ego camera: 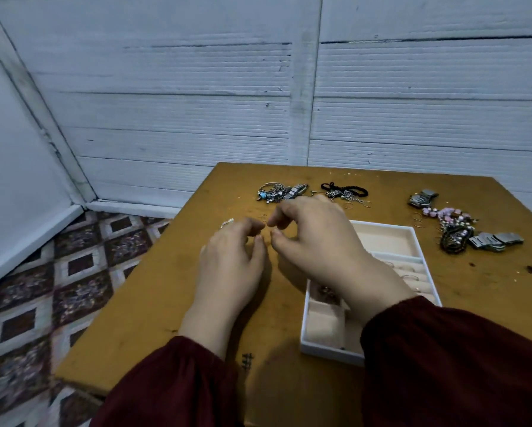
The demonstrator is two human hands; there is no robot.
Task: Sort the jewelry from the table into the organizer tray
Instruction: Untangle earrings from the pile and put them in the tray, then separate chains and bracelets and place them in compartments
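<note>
Both hands hover beside organizer tray.

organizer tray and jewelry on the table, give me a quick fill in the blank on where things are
1. The organizer tray sits under the person's ____ arm.
2. The pink beads lie on the tray's ____ side.
3. The black cord lies at the table's ____ edge.
4. The left hand and right hand meet fingertip to fingertip over the bare ____.

Missing words: right; right; far; table
</note>
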